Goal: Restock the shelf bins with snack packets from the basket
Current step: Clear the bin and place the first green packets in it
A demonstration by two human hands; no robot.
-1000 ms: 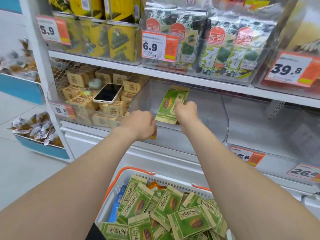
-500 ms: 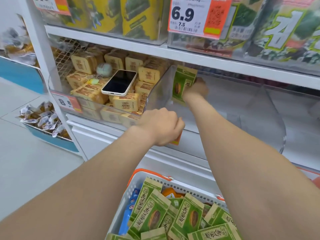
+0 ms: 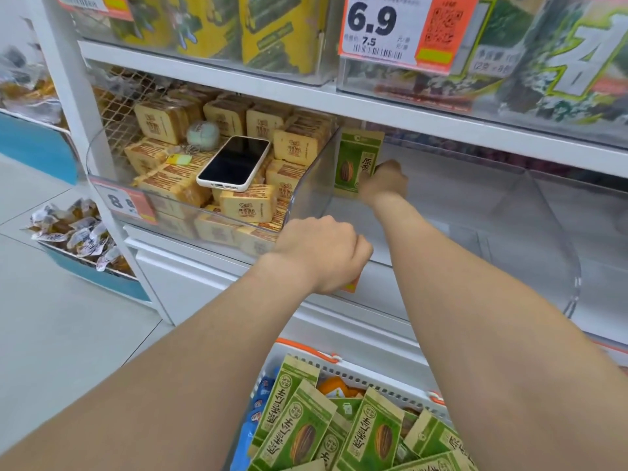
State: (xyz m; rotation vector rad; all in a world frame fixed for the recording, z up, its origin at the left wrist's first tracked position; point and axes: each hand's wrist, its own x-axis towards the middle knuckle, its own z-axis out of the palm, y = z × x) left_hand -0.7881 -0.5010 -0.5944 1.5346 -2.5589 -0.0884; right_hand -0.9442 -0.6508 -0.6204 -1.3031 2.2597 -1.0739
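My right hand (image 3: 385,181) reaches deep into a clear plastic shelf bin (image 3: 560,232) and holds a green snack packet (image 3: 356,161) upright against the bin's back left corner. My left hand (image 3: 323,253) grips the bin's front edge with curled fingers, next to an orange price tag. Below, a white basket with an orange rim (image 3: 306,351) holds several more green packets (image 3: 299,426), plus some blue and orange packs underneath.
The bin to the left (image 3: 112,185) is full of tan snack packs, with a white-cased phone (image 3: 234,163) and a pale ball keyring lying on top. Seaweed packs fill the shelf above behind a 6.9 price tag (image 3: 397,25). A blue display of wrapped sweets (image 3: 74,229) stands at floor level left.
My right hand has carried the green packet from the bin's front to its back left corner and stood it upright. The view has moved closer to the shelf. My left hand stays on the bin's front.
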